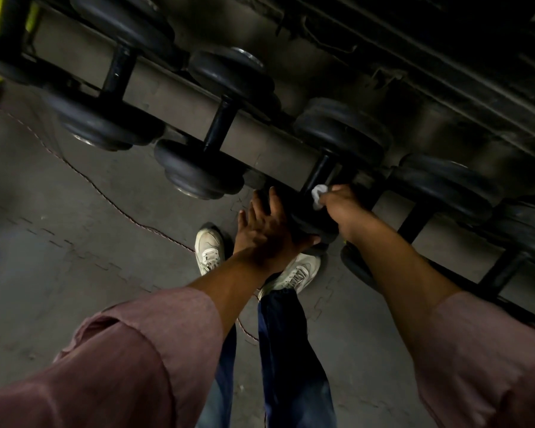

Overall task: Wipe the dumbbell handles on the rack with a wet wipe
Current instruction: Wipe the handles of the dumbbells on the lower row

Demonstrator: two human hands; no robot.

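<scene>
Head view, looking down past my sleeves: my right hand (340, 208) pinches a crumpled white wet wipe (319, 193) in curled fingers and presses it to the near end of a black dumbbell handle (320, 169), just past centre toward two o'clock. My left hand (266, 225) lies with fingers straight and spread, holding nothing, flat against the dark weight head (309, 223) at the near end of that same dumbbell; I judge it is there to keep the bar from rolling under the rubbing. The dumbbell sits across the rack rail (179, 103), which runs from ten o'clock down to four o'clock. Two more dumbbells lie farther up the rail toward ten and eleven o'clock, their handles (220, 125) bare and untouched by either hand, and more handles cross toward four o'clock. Whether any has been cleaned I cannot tell. My pale trainers (209, 250) stand on grey floor tiles (74, 211) near six o'clock, beside a thin reddish cord (112, 200) trailing off toward nine o'clock.
</scene>
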